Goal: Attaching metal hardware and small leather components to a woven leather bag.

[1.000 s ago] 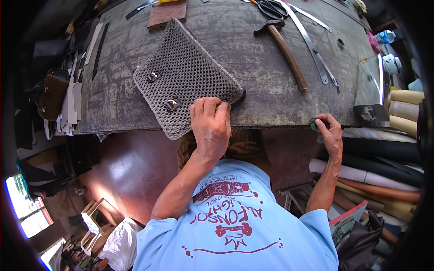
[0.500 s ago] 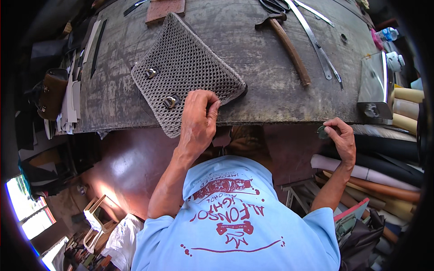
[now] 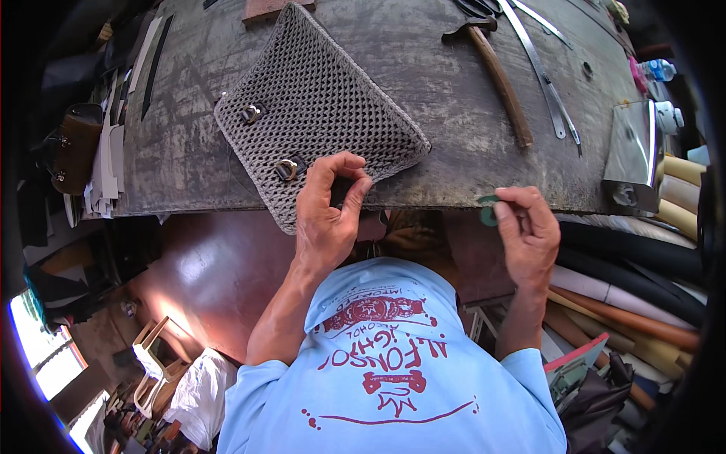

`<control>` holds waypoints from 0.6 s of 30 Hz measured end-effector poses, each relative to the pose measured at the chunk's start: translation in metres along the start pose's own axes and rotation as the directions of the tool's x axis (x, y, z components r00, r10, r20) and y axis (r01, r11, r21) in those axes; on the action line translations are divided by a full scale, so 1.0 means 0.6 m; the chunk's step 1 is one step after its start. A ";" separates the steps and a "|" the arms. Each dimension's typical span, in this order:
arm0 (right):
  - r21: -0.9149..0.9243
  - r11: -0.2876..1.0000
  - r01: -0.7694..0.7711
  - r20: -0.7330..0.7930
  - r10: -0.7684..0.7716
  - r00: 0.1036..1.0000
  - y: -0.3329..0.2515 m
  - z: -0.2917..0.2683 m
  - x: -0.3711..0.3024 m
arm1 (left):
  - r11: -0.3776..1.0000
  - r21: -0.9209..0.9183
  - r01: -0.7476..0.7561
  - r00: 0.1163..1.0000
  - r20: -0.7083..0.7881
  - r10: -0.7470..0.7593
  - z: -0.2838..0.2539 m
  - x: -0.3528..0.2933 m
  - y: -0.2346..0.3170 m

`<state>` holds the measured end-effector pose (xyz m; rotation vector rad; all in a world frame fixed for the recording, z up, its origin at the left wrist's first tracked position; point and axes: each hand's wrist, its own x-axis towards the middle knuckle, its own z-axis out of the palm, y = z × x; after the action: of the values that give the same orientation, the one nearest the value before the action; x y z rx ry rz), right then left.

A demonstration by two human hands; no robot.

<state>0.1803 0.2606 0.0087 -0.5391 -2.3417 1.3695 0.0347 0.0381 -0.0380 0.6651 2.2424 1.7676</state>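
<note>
A grey woven bag panel (image 3: 318,98) with a raised edge lies aslant on the worktable, its near corner hanging past the front edge. Two metal ring fittings, an upper one (image 3: 252,113) and a lower one (image 3: 286,169), sit along its left side. Over the panel's near right edge is my left hand (image 3: 329,208), fingers curled, thumb and forefinger tips apart with nothing visible between them. Further right, at the table's front edge, my right hand (image 3: 528,231) pinches a small round green piece (image 3: 488,210) between thumb and fingers; its exact kind is unclear.
On the table lie a wooden-handled hammer (image 3: 499,83), metal rulers (image 3: 538,68), black scissors (image 3: 478,7) and a reddish block (image 3: 261,9). A metal box (image 3: 631,144) stands at the right edge. Material rolls (image 3: 628,284) fill the lower right. A brown bag (image 3: 78,147) is at left.
My right hand has moved left with the green piece, toward the panel. My left thumb and forefinger have parted. The view has shifted slightly.
</note>
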 end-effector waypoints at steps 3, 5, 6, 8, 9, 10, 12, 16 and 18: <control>-0.029 0.976 0.214 -0.012 -0.215 0.977 -0.037 0.081 0.005 | 1.000 -0.006 -0.008 1.000 0.014 0.008 0.000 -0.004 -0.007; -0.022 0.944 0.330 -0.013 -0.330 0.944 -0.050 0.122 0.017 | 1.000 -0.014 -0.012 1.000 0.006 0.012 -0.002 -0.005 -0.007; 0.007 0.951 0.310 -0.004 -0.310 0.951 -0.052 0.136 0.018 | 0.999 -0.025 -0.020 1.000 -0.005 0.020 0.000 -0.005 -0.005; -0.021 0.912 0.410 -0.025 -0.410 0.912 -0.035 0.165 0.031 | 0.999 -0.042 -0.021 1.000 -0.021 0.020 0.002 -0.003 -0.002; -0.023 0.913 0.408 -0.015 -0.408 0.913 -0.032 0.171 0.035 | 0.999 -0.039 -0.019 0.999 -0.029 0.018 0.002 -0.003 -0.001; -0.041 0.904 0.426 -0.030 -0.428 0.903 -0.030 0.176 0.038 | 0.999 -0.035 -0.018 0.999 -0.038 0.017 0.002 -0.002 0.000; -0.060 0.894 0.444 -0.036 -0.446 0.894 -0.024 0.183 0.037 | 0.999 0.002 -0.047 0.998 -0.040 0.047 0.002 0.004 0.000; 0.004 0.930 0.367 -0.080 -0.366 0.927 -0.023 0.186 0.025 | 0.997 0.028 -0.071 0.995 -0.062 0.072 0.003 0.007 0.004; 0.277 0.945 0.172 -0.074 -0.158 0.985 -0.031 0.190 0.010 | 1.000 -0.018 -0.019 0.996 -0.086 0.017 0.006 0.005 0.003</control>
<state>0.1158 0.1710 -0.0263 -0.2820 -2.0502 1.5539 0.0339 0.0432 -0.0370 0.6189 2.2791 1.8567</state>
